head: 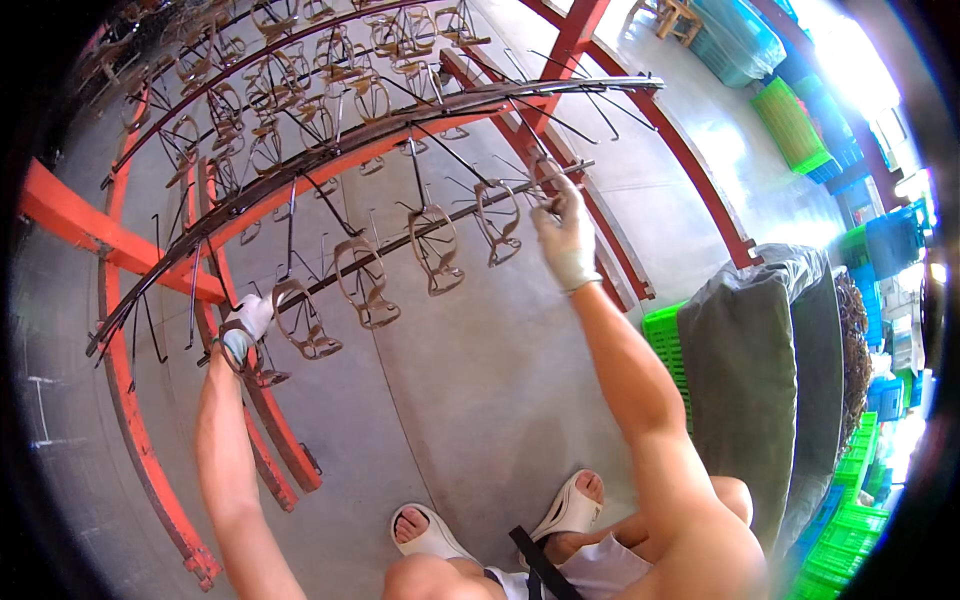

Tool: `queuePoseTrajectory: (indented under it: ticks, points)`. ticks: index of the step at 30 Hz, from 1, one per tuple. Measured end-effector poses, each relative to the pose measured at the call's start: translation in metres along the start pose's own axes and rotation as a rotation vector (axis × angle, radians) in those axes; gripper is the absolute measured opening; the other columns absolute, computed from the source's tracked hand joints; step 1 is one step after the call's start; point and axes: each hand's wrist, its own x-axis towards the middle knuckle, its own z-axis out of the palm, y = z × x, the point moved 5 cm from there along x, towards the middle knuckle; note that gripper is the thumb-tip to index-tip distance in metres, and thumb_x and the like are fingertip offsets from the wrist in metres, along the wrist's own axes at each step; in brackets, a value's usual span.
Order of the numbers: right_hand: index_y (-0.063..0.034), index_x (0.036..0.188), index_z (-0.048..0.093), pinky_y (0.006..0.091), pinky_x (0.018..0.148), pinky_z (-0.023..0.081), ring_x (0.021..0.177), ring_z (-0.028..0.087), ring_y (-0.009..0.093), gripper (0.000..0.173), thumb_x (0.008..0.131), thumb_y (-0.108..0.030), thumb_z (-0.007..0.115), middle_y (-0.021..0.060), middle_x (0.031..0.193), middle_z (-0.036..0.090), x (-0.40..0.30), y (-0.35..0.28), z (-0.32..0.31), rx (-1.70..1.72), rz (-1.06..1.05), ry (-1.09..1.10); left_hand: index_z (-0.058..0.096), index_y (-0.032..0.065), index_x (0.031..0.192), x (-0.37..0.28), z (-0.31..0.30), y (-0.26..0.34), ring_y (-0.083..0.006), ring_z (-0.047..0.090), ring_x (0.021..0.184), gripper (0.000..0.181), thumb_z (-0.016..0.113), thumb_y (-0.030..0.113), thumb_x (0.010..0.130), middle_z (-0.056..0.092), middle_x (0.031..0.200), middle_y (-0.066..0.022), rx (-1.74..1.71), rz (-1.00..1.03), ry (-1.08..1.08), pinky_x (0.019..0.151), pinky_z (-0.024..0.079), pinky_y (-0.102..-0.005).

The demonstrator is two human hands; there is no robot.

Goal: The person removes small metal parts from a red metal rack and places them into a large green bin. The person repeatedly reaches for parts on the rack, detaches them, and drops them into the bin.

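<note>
My left hand (251, 319), in a pale glove, is at the left part of a dark metal bar (390, 250) that carries several brown frame-shaped parts on thin wire hooks. Its fingers look closed around the bar, partly hidden by a brown part (241, 346) hanging there. My right hand (561, 214), also gloved, is raised at the bar's right end with curled fingers; whether it grips the bar or a wire is unclear. Between the hands hang brown frame-shaped parts (433, 251), (367, 285) below a long black rail with bent wire hooks (345, 150).
Red metal rack beams (67, 210) stand at left and right. More brown parts hang on bars behind. At right are a grey cloth-covered container (739, 375), green plastic crates (840, 540) and stacked blue crates (832, 135). A wooden stool (671, 16) stands at the top.
</note>
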Motion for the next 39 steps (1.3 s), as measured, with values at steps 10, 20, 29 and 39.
queuePoseTrajectory:
  ticks: [10,20,29,39]
  points:
    - [-0.0036,0.136,0.046,0.0402,0.084,0.049,0.091,0.061,0.029,0.053,0.084,-0.006,0.058,0.0172,0.105,0.062,-0.009,-0.022,0.006,0.068,-0.099,-0.020,0.063,-0.0093,0.075,-0.001,0.000,0.000,-0.0353,0.062,0.063,0.081,0.043,0.067,0.090,0.057,0.060,-0.0227,-0.002,0.005,-0.001,0.066,0.045,-0.0477]
    - [-0.0028,0.128,0.053,0.0394,0.083,0.049,0.087,0.062,0.028,0.044,0.086,-0.008,0.065,0.0163,0.099,0.064,-0.015,-0.003,-0.044,-0.066,-0.180,0.352,0.063,-0.0103,0.075,0.003,0.001,0.004,-0.0342,0.062,0.062,0.080,0.046,0.066,0.090,0.057,0.060,-0.0221,-0.005,0.022,-0.002,0.065,0.045,-0.0475]
    - [-0.0057,0.129,0.054,0.0398,0.086,0.048,0.090,0.064,0.026,0.053,0.078,-0.006,0.068,0.0117,0.097,0.065,-0.057,-0.072,0.056,-0.008,-0.157,0.125,0.070,-0.0059,0.086,0.016,0.008,-0.003,-0.0425,0.067,0.083,0.083,0.042,0.072,0.084,0.066,0.077,-0.0276,0.011,-0.051,0.036,0.078,0.046,-0.0475]
    - [0.0013,0.134,0.047,0.0463,0.097,0.039,0.094,0.061,0.029,0.069,0.071,-0.010,0.072,0.0106,0.091,0.067,-0.100,-0.108,0.061,-0.130,-0.169,-0.033,0.068,-0.0044,0.076,0.007,0.006,0.003,-0.0342,0.065,0.073,0.078,0.045,0.069,0.086,0.066,0.069,-0.0200,-0.028,-0.084,-0.017,0.073,0.047,-0.0441]
